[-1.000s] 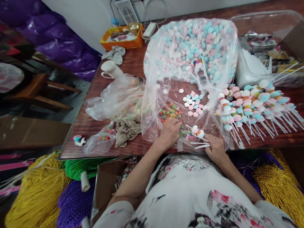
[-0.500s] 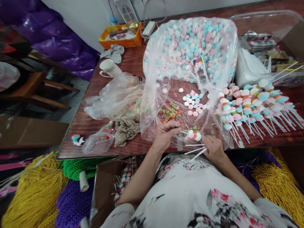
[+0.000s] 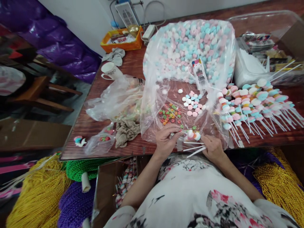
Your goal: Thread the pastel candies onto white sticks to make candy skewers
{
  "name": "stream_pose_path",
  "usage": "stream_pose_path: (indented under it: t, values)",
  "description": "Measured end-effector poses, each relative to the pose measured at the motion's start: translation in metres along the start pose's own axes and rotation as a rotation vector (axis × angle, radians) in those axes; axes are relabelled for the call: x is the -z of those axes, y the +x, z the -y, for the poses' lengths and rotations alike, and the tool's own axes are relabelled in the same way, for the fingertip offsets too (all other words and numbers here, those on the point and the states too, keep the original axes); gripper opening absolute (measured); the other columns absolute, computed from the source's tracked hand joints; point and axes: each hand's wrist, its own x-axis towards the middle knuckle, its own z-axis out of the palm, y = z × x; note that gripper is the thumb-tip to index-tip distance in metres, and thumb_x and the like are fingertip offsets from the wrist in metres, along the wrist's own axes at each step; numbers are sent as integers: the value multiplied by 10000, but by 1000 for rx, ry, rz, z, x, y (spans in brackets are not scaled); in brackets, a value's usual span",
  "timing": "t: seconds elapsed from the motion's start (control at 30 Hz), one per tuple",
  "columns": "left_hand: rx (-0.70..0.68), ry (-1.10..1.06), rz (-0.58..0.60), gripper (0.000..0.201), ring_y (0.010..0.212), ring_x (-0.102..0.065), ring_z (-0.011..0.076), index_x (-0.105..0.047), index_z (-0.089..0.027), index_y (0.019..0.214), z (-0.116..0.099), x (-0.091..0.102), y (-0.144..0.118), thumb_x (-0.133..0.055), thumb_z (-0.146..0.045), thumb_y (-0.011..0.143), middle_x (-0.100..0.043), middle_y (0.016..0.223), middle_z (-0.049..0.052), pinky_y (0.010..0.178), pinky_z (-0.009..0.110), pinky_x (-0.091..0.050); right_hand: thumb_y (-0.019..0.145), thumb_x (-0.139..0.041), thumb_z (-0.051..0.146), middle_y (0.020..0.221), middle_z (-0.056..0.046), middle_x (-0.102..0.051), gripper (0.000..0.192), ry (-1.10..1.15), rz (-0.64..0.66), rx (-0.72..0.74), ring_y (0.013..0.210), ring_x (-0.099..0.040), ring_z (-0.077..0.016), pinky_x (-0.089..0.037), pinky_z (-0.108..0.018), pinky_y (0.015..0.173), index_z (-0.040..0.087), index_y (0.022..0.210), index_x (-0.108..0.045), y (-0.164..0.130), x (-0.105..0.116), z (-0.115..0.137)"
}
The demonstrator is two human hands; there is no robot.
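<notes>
My right hand (image 3: 213, 148) grips several white sticks (image 3: 193, 147); one carries stacked pastel candy discs (image 3: 193, 135) at its tip. My left hand (image 3: 166, 138) pinches at that tip, fingers closed on something small that I cannot make out. Just beyond lie small coloured ring candies (image 3: 170, 114) and loose pink, blue and white discs (image 3: 193, 104) on a clear plastic sheet (image 3: 152, 126). A big clear bag of pastel discs (image 3: 187, 47) stands behind them.
Finished candy sticks (image 3: 251, 104) lie in a pile at the right. A white mug (image 3: 109, 70), crumpled plastic bags (image 3: 116, 98), a cloth (image 3: 125, 131) and an orange tray (image 3: 121, 39) sit at the left and back. Yellow, purple and green cord bundles (image 3: 38, 196) lie below the table edge.
My left hand left the ring candies and came back to the stick's tip. The right hand drew the sticks slightly nearer to me.
</notes>
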Motion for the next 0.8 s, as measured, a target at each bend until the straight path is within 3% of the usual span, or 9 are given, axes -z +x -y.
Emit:
stream_pose_path:
  t: [0.13,0.27,0.33,0.4,0.53,0.6,0.7,0.8]
  values:
    - [-357,296,78,168,825,-696,161,-729,-216,905,2,2,-4,-699,-99,788,-743,878,46,793,331,-567,776,-437,92,761,-93,-651,344,-14,-4,1,652,-576,-204,-458,-301,605,88,1051,-644,2,1,2]
    - [-478,327,133,267,916,-699,192,-708,-214,1014,0,-2,-8,-643,-55,809,-740,974,81,839,365,-568,782,-433,98,725,-75,-638,326,41,-28,-10,618,-573,-195,-457,-294,583,102,1034,-640,2,2,2]
    - [-413,292,161,293,948,-694,202,-700,-220,1055,-5,-6,-9,-653,-68,809,-736,1016,88,866,373,-565,796,-428,102,727,-69,-637,338,92,-57,-8,604,-568,-188,-458,-291,572,107,1068,-628,2,3,2]
    - [-240,174,155,348,916,-690,184,-668,-224,1145,-12,-8,-10,-676,-115,814,-721,1073,92,829,338,-575,814,-430,113,753,-74,-645,356,136,-86,-2,623,-580,-190,-467,-294,580,106,1121,-610,1,4,2]
    - [146,-228,-21,507,752,-638,110,-536,-265,1333,-22,-6,-6,-672,-233,846,-675,1173,90,589,209,-536,865,-452,145,753,-72,-634,334,171,-117,1,633,-581,-187,-463,-292,582,104,1160,-604,2,9,4]
    - [261,-301,12,426,746,-633,118,-615,-247,1257,-23,-3,-4,-683,-292,839,-701,1104,80,578,208,-517,879,-454,148,730,-63,-621,323,172,-108,-10,612,-566,-179,-452,-285,568,101,1154,-616,4,12,7]
    - [379,-261,157,231,833,-667,175,-757,-208,997,-24,-2,-4,-709,-335,811,-744,945,69,741,285,-546,872,-444,136,744,-67,-622,336,174,-78,-30,620,-566,-177,-454,-281,570,108,1147,-636,7,15,11]
    - [413,-282,149,141,869,-681,191,-782,-240,892,-25,-6,-8,-742,-313,778,-755,931,39,847,332,-537,841,-424,104,769,-75,-627,389,179,-70,-36,634,-577,-181,-463,-281,575,112,1167,-635,8,14,14]
